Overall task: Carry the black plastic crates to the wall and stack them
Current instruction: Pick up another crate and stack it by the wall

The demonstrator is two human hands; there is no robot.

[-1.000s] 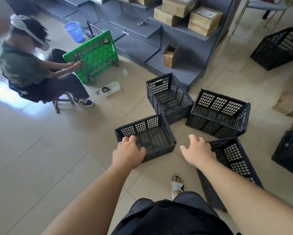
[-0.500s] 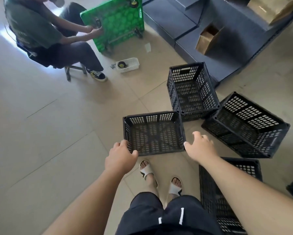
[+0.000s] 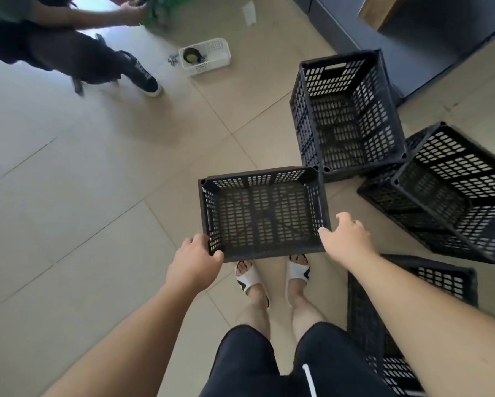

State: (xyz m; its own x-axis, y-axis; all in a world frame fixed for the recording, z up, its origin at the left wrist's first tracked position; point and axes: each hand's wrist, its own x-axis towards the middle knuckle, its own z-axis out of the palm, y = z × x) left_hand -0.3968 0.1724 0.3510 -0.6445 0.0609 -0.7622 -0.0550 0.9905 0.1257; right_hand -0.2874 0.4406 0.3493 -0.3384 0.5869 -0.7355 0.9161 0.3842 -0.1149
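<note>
A black perforated plastic crate sits on the tiled floor just in front of my feet. My left hand curls around its near left corner. At the near right corner my right hand touches the rim, fingers spread, and I cannot see a closed grip. Behind it stands a second black crate. A third black crate lies tilted to the right. A fourth black crate rests on the floor under my right forearm, mostly hidden.
Another person sits at the top left, with a shoe stretched toward the middle. A small white basket with small parts lies on the floor. Dark shelving fills the top right corner.
My view has tipped further down and closer to the crate. Both hands have come onto its near corners; the left hand has wrapped around the rim.
</note>
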